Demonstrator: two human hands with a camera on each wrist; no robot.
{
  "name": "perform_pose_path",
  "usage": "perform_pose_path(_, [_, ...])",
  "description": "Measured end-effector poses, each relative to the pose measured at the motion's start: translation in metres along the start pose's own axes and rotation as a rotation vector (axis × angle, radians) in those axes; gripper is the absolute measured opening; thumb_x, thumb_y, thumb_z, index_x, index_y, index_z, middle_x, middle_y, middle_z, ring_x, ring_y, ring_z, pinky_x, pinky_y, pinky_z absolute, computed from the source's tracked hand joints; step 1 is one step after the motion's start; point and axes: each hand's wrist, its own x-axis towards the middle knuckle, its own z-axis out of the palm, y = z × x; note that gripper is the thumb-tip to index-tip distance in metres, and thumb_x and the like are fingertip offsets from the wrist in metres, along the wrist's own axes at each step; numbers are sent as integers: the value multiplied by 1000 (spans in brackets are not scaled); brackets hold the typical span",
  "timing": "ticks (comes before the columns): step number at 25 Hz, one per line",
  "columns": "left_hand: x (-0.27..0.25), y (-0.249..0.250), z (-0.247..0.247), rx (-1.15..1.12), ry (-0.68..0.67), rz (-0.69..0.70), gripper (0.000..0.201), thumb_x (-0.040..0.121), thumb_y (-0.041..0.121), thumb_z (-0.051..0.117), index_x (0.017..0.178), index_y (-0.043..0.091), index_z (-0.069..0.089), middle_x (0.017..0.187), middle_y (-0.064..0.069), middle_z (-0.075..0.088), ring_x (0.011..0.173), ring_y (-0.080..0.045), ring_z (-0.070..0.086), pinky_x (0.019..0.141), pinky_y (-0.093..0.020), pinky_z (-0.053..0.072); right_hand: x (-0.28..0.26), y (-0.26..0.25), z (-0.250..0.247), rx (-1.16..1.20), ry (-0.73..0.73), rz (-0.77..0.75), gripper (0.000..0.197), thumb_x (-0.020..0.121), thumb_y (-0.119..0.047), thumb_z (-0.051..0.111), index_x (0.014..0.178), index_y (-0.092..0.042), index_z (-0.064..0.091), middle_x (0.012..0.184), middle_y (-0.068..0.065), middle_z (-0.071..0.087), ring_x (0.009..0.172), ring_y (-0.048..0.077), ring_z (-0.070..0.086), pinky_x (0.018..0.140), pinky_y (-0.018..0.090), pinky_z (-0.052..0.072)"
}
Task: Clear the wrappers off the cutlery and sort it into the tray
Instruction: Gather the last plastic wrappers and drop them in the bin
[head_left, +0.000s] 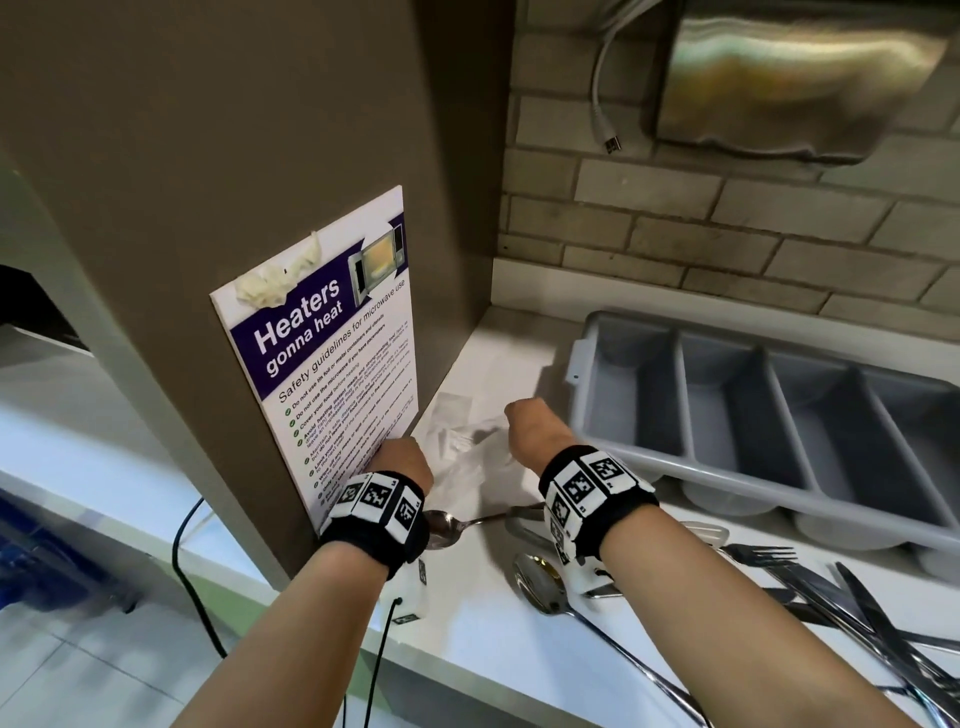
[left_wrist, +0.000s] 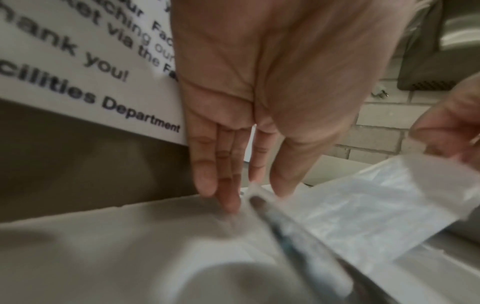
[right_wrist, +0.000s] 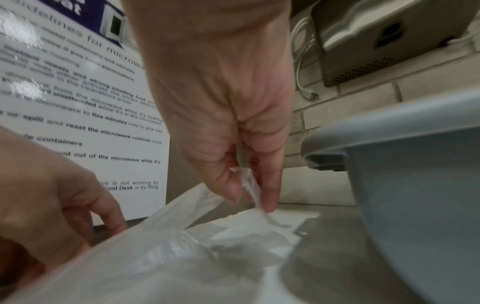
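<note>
A clear plastic wrapper (head_left: 467, 462) is stretched between my two hands over the white counter. My left hand (head_left: 402, 457) pinches one end of the wrapper (left_wrist: 376, 205) between thumb and fingertips (left_wrist: 283, 185), together with the tip of a dark, blurred cutlery piece (left_wrist: 298, 236) inside it. My right hand (head_left: 530, 426) pinches the other end of the wrapper (right_wrist: 182, 257) between thumb and forefinger (right_wrist: 270, 197) and lifts it. The grey divided tray (head_left: 574, 358) stands just right of my right hand, its compartments bare.
A bare spoon (head_left: 444, 527) lies under my left wrist and another spoon (head_left: 537, 577) below my right wrist. Several forks and knives (head_left: 831, 597) are piled front right. A brown cabinet with a poster (head_left: 332, 364) walls off the left. A flat wrapper (head_left: 452, 405) lies behind my hands.
</note>
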Motion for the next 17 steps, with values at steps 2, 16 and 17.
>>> perform_pose_path(2, [-6, 4, -1, 34, -2, -21, 31, 90, 14, 53, 118, 2, 57, 122, -12, 62, 114, -26, 61, 91, -31, 52, -9, 4, -7, 36, 29, -1, 30, 88, 10, 36, 105, 0, 58, 114, 22, 61, 105, 34, 59, 85, 33, 48])
perform_pose_path(16, [-15, 21, -7, -95, 165, 89, 44, 93, 0, 35, 134, 10, 48, 139, -18, 49, 126, -32, 49, 106, -35, 41, -75, 34, -26, 456, 261, -41, 27, 93, -12, 44, 113, 2, 56, 124, 19, 46, 99, 28, 49, 92, 28, 39])
perform_pose_path(17, [-14, 22, -9, -145, 198, 75, 42, 93, 1, 36, 131, 8, 52, 135, -18, 52, 124, -33, 52, 104, -36, 43, -79, 35, -26, 479, 284, -37, 29, 95, -14, 44, 116, 3, 53, 124, 19, 44, 102, 30, 49, 93, 29, 38])
